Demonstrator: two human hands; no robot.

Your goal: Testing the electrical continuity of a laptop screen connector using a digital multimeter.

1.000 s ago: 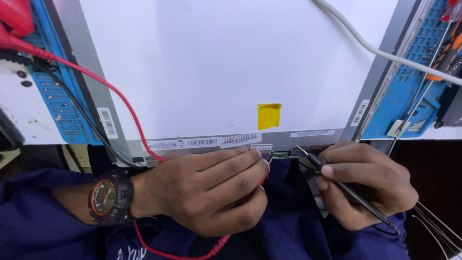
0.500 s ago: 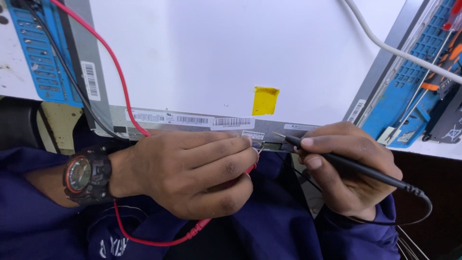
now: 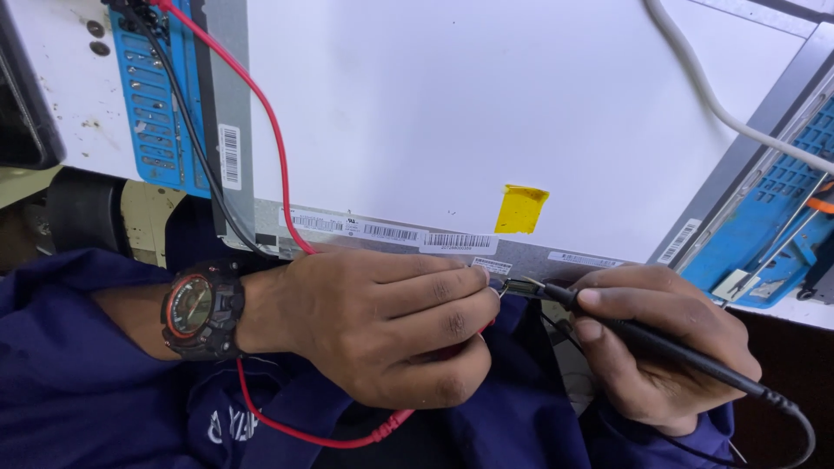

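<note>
A flat white display panel [image 3: 486, 113] lies face down with a piece of yellow tape [image 3: 519, 208] near its lower edge. My left hand [image 3: 391, 321], with a black and red watch on the wrist, is closed on a red test probe; its red lead [image 3: 269, 139] runs up over the panel. My right hand [image 3: 660, 347] grips a black test probe [image 3: 669, 347] like a pen. Both probe tips meet at a small connector [image 3: 519, 285] on the panel's lower edge.
A blue mat [image 3: 156, 95] lies under the panel at left and another blue mat [image 3: 773, 226] at right. A white cable [image 3: 704, 87] crosses the top right corner. A black lead [image 3: 187, 130] runs beside the red one. My dark blue sleeves fill the foreground.
The view has shifted so the panel and hands sit further right and lower. Both hands stay at the connector with the probes in them.
</note>
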